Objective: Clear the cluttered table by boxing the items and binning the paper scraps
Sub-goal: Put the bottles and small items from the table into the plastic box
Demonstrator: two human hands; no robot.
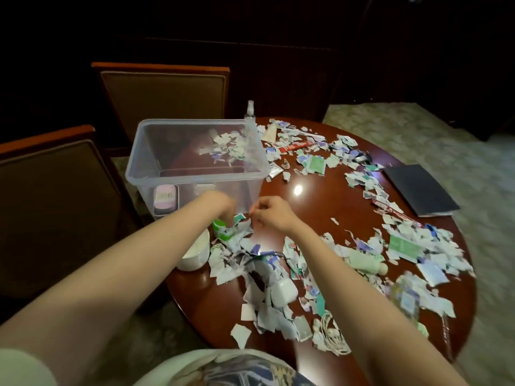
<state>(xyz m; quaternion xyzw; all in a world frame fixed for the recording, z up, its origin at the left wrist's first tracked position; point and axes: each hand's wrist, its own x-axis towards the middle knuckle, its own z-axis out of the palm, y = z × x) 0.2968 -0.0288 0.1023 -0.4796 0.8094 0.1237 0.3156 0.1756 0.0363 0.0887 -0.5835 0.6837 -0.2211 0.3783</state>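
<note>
A clear box point(131, 171) is set at the table's point(306, 207) far left edge, and a pink item point(165, 200) is seen inside it at the near left corner. Paper scraps point(418, 246) are strewn over most of the table, thickest on the right and in front of the person. The left hand point(220, 207) is lowered just in front of the box, with fingers curled down onto a green tub point(218, 227) among the scraps; it is blurred, so whether the tub is gripped cannot be told. The right hand point(271, 215) is held just beside it above the table, with fingers curled and thumb brought to forefinger as in a pinch; whether anything is pinched cannot be told. A white bowl point(196, 252) is partly hidden under the left forearm. A white bottle point(282, 291), a pale green bottle point(365, 260) and a cable point(331, 332) are mixed among the near scraps. A spray bottle point(250, 112) is stood behind the box, a red tube point(295, 147) is laid near it, and a black notebook point(420, 189) is laid at the right edge.
</note>
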